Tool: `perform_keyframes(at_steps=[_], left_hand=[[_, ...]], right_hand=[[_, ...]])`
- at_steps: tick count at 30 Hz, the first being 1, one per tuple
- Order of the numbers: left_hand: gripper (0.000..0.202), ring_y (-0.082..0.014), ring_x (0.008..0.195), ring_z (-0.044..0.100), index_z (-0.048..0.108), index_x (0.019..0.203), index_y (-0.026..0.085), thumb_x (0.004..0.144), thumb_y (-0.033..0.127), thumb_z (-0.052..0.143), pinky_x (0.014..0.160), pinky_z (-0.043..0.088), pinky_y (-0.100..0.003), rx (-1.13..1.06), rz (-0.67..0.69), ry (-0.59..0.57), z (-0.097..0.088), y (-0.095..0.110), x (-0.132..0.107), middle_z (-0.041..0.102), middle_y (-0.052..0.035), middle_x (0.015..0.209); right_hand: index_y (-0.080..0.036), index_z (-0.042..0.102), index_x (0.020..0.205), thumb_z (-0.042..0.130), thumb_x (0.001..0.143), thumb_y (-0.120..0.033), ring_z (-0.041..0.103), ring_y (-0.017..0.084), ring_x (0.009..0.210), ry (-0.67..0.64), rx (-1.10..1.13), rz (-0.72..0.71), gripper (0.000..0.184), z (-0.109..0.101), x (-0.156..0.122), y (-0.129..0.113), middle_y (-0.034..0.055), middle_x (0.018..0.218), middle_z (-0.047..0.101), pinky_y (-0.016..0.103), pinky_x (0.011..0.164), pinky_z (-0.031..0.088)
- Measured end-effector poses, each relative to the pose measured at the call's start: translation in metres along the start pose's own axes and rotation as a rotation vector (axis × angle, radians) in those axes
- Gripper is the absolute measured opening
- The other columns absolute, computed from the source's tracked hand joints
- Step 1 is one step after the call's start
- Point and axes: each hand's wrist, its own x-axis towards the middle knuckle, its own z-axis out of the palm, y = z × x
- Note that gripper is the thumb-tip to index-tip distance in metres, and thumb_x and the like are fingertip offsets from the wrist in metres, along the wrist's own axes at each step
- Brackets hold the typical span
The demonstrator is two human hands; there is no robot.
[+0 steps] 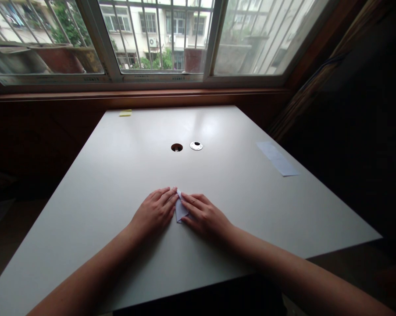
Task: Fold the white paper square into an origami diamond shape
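A small folded piece of pale paper (180,210) lies on the white table (119,175) near its front middle. My left hand (155,211) rests flat on the paper's left side, fingers stretched out and pointing right. My right hand (204,216) lies flat on the paper's right side, fingers stretched out toward the left hand. The fingertips of both hands nearly meet over the paper, and most of the paper is hidden beneath them.
A round cable hole (176,147) and its loose white cap (196,145) sit mid-table. A pale paper strip (277,158) lies near the right edge. A yellow sticky pad (125,113) sits at the far edge, below a barred window (158,39).
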Motion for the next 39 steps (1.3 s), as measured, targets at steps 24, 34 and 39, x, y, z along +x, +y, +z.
perform_keyframes(at_steps=[24,34,39], left_hand=[[0.04,-0.0251,0.121,0.053,0.054,0.134,0.017,0.097,0.03,0.048,0.104,0.046,-0.045,-0.053,-0.004,0.028,0.001,-0.013,0.005,0.06,-0.0115,0.131],[0.036,-0.0226,0.129,0.052,0.054,0.132,0.018,0.097,0.023,0.051,0.108,0.048,-0.041,-0.117,0.239,0.102,0.006,-0.004,0.003,0.06,-0.0092,0.134],[0.038,-0.0235,0.128,0.052,0.053,0.134,0.017,0.097,0.025,0.051,0.106,0.05,-0.041,-0.132,0.227,0.084,0.007,0.001,0.004,0.059,-0.0099,0.135]], right_hand=[[-0.012,0.055,0.134,0.056,0.094,-0.035,0.054,0.027,0.122,-0.027,-0.009,-0.045,0.046,-0.002,-0.007,0.004,0.0136,0.14,0.054,0.044,0.105,0.05],[-0.01,0.056,0.133,0.059,0.093,-0.032,0.057,0.026,0.119,-0.013,-0.029,-0.132,0.046,-0.013,-0.011,0.014,0.0154,0.133,0.06,0.042,0.1,0.054],[-0.013,0.057,0.133,0.062,0.092,-0.027,0.06,0.025,0.117,0.016,-0.006,-0.158,0.044,-0.019,-0.014,0.018,0.0142,0.128,0.064,0.04,0.098,0.057]])
